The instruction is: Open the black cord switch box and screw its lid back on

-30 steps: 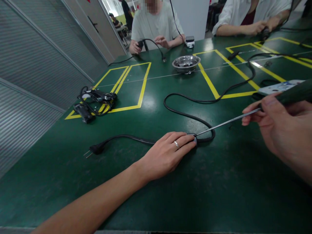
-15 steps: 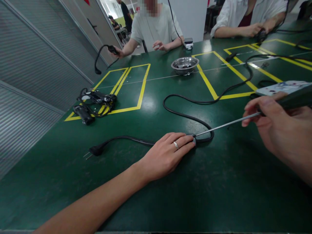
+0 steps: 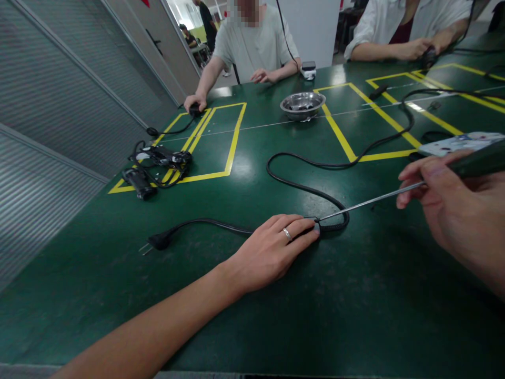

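The left hand [image 3: 276, 250] lies flat, fingers spread and pressing the cord [image 3: 215, 223] to the table [image 3: 355, 316]. The screwdriver [image 3: 371, 201] tip meets the cord there, the right hand [image 3: 453, 216] pinching the handle. Both stay put. Farther off, a co-worker's hand [image 3: 195, 101] has lowered its cable.

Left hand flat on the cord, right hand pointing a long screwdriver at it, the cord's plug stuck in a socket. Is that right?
Not quite. The head view shows the plug lying loose on the table, prongs bare, in no socket. The rest holds: left hand flat on the cord, right hand pointing a long screwdriver at it.
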`<control>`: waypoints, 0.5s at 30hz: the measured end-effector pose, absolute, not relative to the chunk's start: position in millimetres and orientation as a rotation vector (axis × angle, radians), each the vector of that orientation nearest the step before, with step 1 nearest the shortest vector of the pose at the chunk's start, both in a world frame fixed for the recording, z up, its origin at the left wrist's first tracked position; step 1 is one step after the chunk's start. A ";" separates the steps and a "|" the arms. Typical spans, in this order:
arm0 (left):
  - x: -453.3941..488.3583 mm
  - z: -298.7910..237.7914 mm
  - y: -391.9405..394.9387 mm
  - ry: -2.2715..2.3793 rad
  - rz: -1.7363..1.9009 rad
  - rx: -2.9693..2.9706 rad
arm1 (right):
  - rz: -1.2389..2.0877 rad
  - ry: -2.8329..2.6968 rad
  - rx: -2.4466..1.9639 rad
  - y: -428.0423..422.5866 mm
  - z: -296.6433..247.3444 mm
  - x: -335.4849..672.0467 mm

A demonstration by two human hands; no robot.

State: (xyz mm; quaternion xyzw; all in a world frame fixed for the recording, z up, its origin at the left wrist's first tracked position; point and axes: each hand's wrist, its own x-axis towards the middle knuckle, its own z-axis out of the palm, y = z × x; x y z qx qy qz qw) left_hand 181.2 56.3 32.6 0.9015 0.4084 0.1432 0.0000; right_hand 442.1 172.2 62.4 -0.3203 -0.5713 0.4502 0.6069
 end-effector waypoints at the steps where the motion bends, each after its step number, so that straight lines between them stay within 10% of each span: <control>1: 181.4 32.5 56.4 1.287 0.454 2.825 | 1.057 -1.310 -0.732 172.7 62.1 442.4; 15: 184.2 36.2 58.7 1.456 0.326 2.583 | 0.932 -1.212 -0.824 174.5 64.8 439.8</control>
